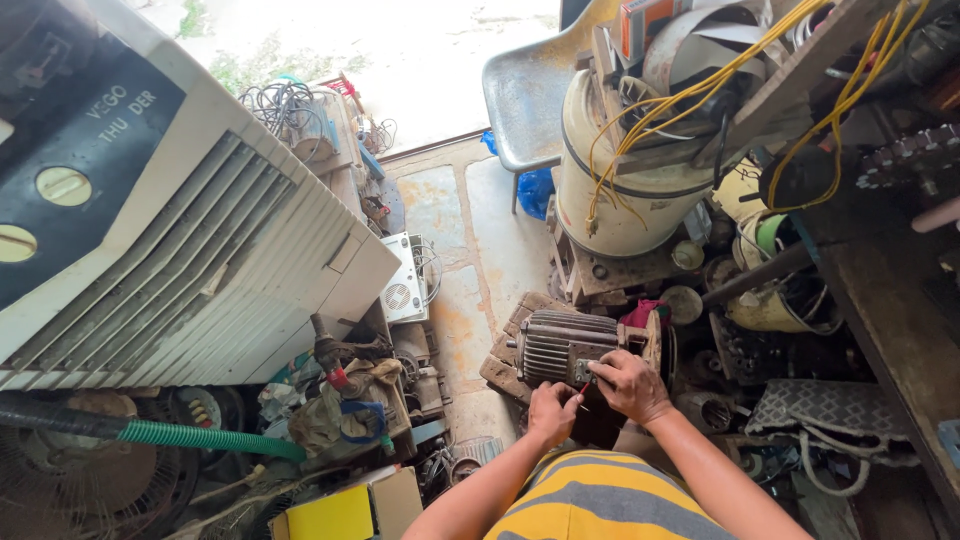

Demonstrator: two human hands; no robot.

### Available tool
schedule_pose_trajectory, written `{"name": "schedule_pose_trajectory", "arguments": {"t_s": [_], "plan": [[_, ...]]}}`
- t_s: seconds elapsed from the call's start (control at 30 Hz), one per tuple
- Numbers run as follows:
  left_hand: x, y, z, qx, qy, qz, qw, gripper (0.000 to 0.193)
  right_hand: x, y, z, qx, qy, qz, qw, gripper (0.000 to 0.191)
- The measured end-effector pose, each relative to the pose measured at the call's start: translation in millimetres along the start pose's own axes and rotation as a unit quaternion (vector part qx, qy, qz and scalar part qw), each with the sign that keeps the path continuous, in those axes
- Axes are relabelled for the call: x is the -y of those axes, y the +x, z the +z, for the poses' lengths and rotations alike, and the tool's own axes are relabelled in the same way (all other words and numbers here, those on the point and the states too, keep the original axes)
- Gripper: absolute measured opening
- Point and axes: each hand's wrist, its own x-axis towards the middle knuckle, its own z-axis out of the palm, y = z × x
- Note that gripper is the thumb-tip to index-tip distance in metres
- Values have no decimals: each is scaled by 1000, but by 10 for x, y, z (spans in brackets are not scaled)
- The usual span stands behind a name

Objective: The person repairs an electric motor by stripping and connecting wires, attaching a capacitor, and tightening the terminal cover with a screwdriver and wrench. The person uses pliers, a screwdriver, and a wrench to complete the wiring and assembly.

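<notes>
- I am working at the near end of the electric motor (562, 345), a grey, ribbed metal body lying on the floor among scrap.
- My right hand (630, 385) is pressing on its end cover, fingers curled against it.
- My left hand (552, 410) is pinching a thin red-tipped tool (578, 393), seemingly at a fastener.
- Judgement: the next move needs steady turning pressure.
</notes>
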Motion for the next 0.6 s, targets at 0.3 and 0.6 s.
{"name": "schedule_pose_trajectory", "arguments": {"t_s": [0.3, 0.6], "plan": [[-38, -11, -43, 11, 2, -6, 1000, 23, -3, 9, 76, -34, -50, 35, 998, 16], [122, 35, 100, -45, 22, 58, 997, 22, -52, -35, 113, -14, -12, -9, 1000, 18]]}}
